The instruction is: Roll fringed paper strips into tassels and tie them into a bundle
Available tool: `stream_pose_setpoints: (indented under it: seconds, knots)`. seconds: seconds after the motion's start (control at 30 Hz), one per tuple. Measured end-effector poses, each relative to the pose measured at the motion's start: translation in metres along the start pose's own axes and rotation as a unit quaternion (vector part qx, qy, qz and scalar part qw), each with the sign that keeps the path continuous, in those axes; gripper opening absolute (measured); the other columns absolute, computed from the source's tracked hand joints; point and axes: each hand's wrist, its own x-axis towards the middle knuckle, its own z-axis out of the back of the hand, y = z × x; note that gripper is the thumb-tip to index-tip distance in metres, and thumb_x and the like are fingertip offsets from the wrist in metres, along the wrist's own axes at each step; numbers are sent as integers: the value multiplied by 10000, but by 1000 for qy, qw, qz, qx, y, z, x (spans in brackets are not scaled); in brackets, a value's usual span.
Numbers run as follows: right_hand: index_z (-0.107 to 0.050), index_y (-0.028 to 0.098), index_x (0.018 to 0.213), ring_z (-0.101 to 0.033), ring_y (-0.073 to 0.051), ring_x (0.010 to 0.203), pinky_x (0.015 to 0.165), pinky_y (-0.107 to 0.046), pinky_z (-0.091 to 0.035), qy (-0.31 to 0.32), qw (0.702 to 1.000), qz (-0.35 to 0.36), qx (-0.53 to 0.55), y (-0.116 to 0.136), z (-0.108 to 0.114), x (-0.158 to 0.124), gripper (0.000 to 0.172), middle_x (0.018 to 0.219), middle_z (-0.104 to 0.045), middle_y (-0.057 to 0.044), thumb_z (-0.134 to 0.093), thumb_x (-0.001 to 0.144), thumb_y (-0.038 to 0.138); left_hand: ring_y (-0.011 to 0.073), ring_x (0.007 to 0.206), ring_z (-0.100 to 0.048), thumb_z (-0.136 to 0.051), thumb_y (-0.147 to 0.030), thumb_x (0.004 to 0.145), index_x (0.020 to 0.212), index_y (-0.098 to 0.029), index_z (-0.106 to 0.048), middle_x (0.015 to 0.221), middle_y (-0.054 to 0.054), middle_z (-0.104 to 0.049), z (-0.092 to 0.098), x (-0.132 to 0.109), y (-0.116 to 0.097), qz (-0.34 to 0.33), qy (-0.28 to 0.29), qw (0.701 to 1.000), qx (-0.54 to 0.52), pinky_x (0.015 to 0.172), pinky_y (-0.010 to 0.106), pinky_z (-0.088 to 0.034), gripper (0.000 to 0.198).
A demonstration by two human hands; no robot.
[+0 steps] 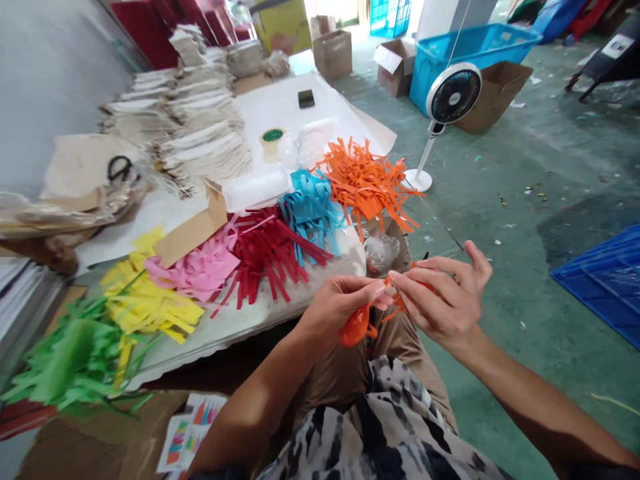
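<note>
Above my lap, my left hand and my right hand meet fingertip to fingertip on an orange paper tassel. A gathered orange end hangs below my left fingers, which are pinched closed. The right thumb and fingers also close on the orange strips, with the little finger raised. My fingers partly cover the piece between them. On the table edge nearby is a pile of orange fringed paper. Beside it lie blue, dark red, pink, yellow and green fringed bundles.
Stacks of whitish sheets cover the table's back left. A tape roll, a phone-like dark object and a white roll also lie there. A white fan and blue crates stand on the floor.
</note>
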Motion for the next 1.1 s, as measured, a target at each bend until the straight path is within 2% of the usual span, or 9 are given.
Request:
stream_pose_setpoints:
  seconds: [0.1, 0.17, 0.3, 0.37, 0.47, 0.63, 0.77, 0.93, 1.1]
  knots:
    - [-765, 395, 1095, -744, -249, 934, 1229, -627, -302, -48, 998, 45, -11, 9, -4, 6, 285, 898, -812, 52, -774, 897, 190, 131, 670, -664, -957, -467, 694, 844, -135, -823, 781, 70, -752, 6, -3, 3, 62, 20, 992, -106, 665, 237, -516, 388]
    - [-764, 362, 1042, -744, -250, 951, 1217, -629, -338, -40, 999, -9, 23, 14, -9, 12, 201, 892, -808, 40, -755, 921, 203, 125, 680, -659, -959, -444, 698, 842, -140, -800, 796, 61, -742, 10, -3, 7, 72, 31, 990, -121, 661, 228, -508, 372]
    - [-761, 293, 882, -725, -237, 923, 986, -507, -537, 4, 979, -144, 143, 21, -22, 28, 61, 887, -780, -4, -740, 939, 285, 99, 687, -621, -935, -428, 732, 802, -160, -779, 811, 24, -723, 18, 0, 6, -23, -39, 997, -57, 682, 217, -495, 318]
    - [-748, 269, 826, -713, -226, 869, 825, -426, -561, 29, 959, -195, 203, 23, -28, 37, 120, 873, -771, -19, -736, 933, 320, 103, 757, -636, -941, -413, 721, 776, -169, -773, 912, 19, -734, 23, 3, 2, -81, -79, 993, -12, 716, 210, -500, 302]
    - [-733, 258, 790, -704, -219, 828, 767, -395, -547, 49, 937, -229, 258, 29, -35, 47, 161, 846, -768, -22, -729, 926, 345, 108, 773, -640, -931, -442, 722, 759, -174, -759, 960, 21, -745, 30, 4, -1, -87, -85, 993, -2, 706, 207, -501, 321]
    - [-746, 258, 762, -698, -219, 824, 800, -400, -535, 55, 926, -229, 295, 36, -47, 55, 155, 829, -769, -13, -761, 896, 336, 79, 606, -566, -921, -479, 732, 774, -171, -751, 718, -16, -695, 41, -2, 5, -66, -100, 991, -51, 608, 195, -452, 354]
    - [-763, 235, 797, -682, -197, 754, 695, -342, -524, 151, 895, -242, 343, 36, -54, 60, 196, 819, -764, -15, -707, 941, 355, 102, 627, -608, -935, -444, 719, 758, -169, -752, 739, -2, -721, 47, -10, 8, -87, -132, 985, -70, 659, 226, -503, 332]
    - [-760, 262, 846, -707, -219, 867, 799, -361, -555, 164, 918, -157, 325, 48, -71, 69, 111, 878, -761, -8, -769, 919, 346, 171, 782, -708, -945, -467, 701, 740, -156, -769, 831, 50, -746, 60, -23, 10, -168, -166, 970, -53, 755, 264, -547, 359]
    - [-735, 263, 816, -707, -216, 807, 774, -366, -566, 192, 914, -79, 350, 71, -106, 99, 180, 841, -754, -8, -719, 961, 368, 197, 791, -766, -892, -462, 790, 783, -171, -750, 914, 51, -738, 90, -42, 7, -211, -218, 949, -85, 778, 295, -576, 324]
